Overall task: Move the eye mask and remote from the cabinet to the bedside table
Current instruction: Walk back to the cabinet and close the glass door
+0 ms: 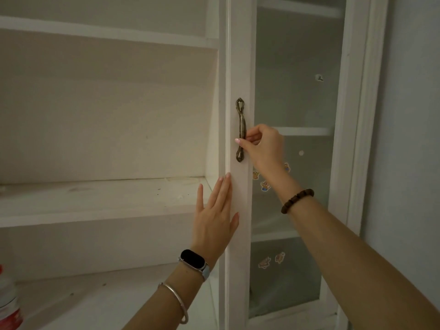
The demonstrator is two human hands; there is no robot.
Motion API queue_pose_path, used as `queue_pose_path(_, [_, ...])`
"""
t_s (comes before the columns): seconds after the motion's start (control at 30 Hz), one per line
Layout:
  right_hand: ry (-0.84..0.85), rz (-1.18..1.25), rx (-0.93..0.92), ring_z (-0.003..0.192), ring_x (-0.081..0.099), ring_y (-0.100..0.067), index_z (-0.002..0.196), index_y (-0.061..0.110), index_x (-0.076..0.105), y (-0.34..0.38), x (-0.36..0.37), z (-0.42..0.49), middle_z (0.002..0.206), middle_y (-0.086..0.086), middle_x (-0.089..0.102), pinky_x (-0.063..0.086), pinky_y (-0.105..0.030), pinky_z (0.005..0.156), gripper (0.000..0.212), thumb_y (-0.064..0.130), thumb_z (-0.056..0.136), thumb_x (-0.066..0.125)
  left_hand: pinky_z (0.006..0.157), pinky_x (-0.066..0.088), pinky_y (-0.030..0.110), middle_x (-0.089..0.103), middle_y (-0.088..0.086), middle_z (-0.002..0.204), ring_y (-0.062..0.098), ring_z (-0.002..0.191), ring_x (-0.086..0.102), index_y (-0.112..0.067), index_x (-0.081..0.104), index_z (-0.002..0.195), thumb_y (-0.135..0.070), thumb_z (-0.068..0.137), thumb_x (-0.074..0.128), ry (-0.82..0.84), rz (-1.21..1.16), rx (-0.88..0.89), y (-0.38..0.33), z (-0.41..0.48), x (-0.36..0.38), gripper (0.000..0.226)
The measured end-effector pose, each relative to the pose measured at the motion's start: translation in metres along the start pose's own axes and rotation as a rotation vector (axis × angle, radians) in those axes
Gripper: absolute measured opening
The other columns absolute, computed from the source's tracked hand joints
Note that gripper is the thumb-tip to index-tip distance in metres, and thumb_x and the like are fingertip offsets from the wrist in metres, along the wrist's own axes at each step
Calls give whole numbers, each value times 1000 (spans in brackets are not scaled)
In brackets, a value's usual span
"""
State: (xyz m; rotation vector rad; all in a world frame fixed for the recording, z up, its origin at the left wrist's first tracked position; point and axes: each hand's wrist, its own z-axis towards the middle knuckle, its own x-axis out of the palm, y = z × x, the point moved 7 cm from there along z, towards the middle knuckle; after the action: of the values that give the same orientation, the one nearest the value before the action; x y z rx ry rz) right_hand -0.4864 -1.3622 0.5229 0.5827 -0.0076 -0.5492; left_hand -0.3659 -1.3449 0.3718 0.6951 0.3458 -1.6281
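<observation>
Two bare hands were seen raised at a white wooden cabinet [223, 67] in dim light. The right hand [263, 146] was closed in a pinch on the lower part of a dark bronze, ornate metal door handle [240, 129], with the thumb and fingertips pressed together around the bar. The handle was mounted upright on the white frame of a glass-panelled cabinet door [240, 210]. The left hand [215, 217] was laid flat, fingers spread and straight, against the left edge of that same door frame, below the handle; nothing was held in it.

A black smart band with a pale strap [194, 260] and a thin silver bangle [176, 301] were worn on the left wrist; a dark brown beaded bracelet [297, 201] was worn on the right wrist.

To the left, open white shelves [95, 201] were shown, bare apart from small specks. A clear plastic bottle with a red label [9, 303] was partly cut off at the near left edge. Small cartoon stickers [265, 185] were stuck on the frosted glass pane [292, 91] to the right of the handle, with inner shelves faintly visible behind it.

The eye mask and remote were not visible anywhere; their place could not be told.
</observation>
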Motion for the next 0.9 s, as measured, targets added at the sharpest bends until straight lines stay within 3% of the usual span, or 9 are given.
queue_pose_path(0.63, [-75, 9, -17, 60, 53, 2, 81, 10, 61, -10, 21, 4, 66, 15, 54, 47, -10, 60, 15, 10, 79, 76, 116, 12, 55, 3, 5, 160, 19, 147, 2, -9, 12, 150, -51, 91, 38, 31, 35, 10, 11, 13, 14, 76])
queue_pose_path(0.9, [-95, -1, -9, 62, 57, 0, 83, 11, 63, -2, 14, -3, 69, 12, 57, 51, -16, 65, 11, 10, 81, 74, 115, 12, 57, 4, 4, 160, 19, 147, -1, -10, 9, 150, -57, 92, 20, 69, 72, 24, 13, 12, 7, 76])
